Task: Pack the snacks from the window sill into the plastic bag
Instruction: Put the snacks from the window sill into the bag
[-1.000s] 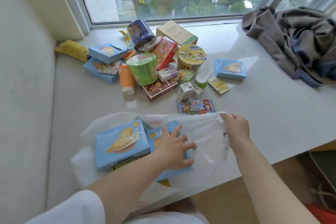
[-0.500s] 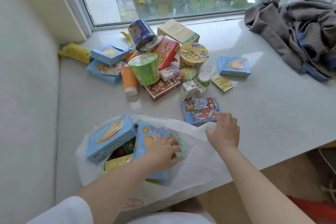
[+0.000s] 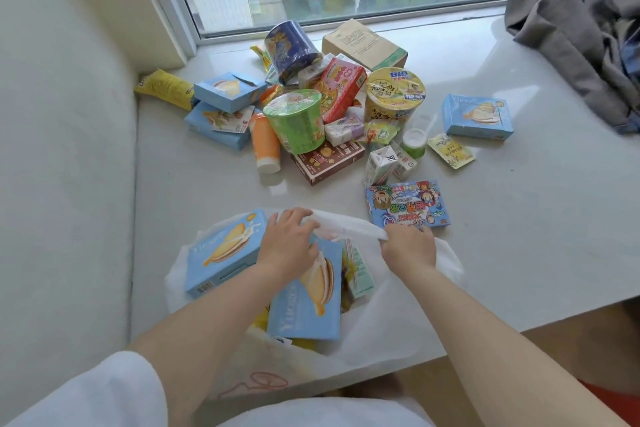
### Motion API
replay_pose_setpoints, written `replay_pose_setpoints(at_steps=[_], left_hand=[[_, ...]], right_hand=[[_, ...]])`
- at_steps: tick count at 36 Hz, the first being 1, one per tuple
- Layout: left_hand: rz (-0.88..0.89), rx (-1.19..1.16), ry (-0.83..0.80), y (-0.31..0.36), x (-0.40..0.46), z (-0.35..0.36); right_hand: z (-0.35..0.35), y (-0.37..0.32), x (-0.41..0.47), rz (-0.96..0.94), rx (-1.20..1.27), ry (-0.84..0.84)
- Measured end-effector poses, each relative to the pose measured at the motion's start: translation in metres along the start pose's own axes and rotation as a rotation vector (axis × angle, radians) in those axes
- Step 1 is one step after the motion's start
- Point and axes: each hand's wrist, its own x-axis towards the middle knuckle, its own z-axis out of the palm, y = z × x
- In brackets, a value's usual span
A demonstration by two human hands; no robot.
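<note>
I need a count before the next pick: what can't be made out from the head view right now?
- Plastic bag contents: below the two blue boxes, covered by them and the left hand.
- Right hand fingers: curled under the bag rim, hidden.
- Pile behind the green cup: items overlap, no sure count.
- Small print: too small.

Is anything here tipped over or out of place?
Yes. The green cup noodle lies tilted against the snack pile rather than standing, the dark blue can is tipped on its side, and the orange bottle lies flat. A grey garment is heaped at the sill's right.
</note>
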Motion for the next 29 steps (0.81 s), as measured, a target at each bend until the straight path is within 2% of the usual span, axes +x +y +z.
replay_pose_setpoints(at_steps=[3,5,13,15,19,21,25,29], left_hand=[[-0.023,-0.066,0.007,0.006,0.016,-0.005],[-0.038,-0.129,0.022,0.014,0.028,-0.009],[-0.089,-0.187,-0.034,0.060,0.088,-0.018],[-0.115,-0.186,-0.046,0.072,0.106,-0.019],[-0.155,-0.192,-0.011,0.091,0.138,-0.020],[-0.148,-0.188,0.013,0.098,0.152,-0.018],[-0.101,-0.139,0.042,0.106,0.176,-0.015],[-0.034,0.031,-0.008,0.112,0.197,-0.009]], right_hand=[[-0.001,0.012,0.009,0.260,0.435,-0.076],[-0.001,0.020,0.016,0.324,0.597,-0.160],[-0.022,0.054,0.050,0.230,1.218,-0.349],[-0.021,0.067,0.065,0.164,1.096,-0.327],[-0.010,0.093,0.099,0.038,0.374,-0.156],[-0.006,0.102,0.113,-0.022,0.163,-0.106],[-0.003,0.112,0.137,-0.124,0.009,-0.056],[0.000,0.116,0.158,-0.204,-0.087,-0.124]])
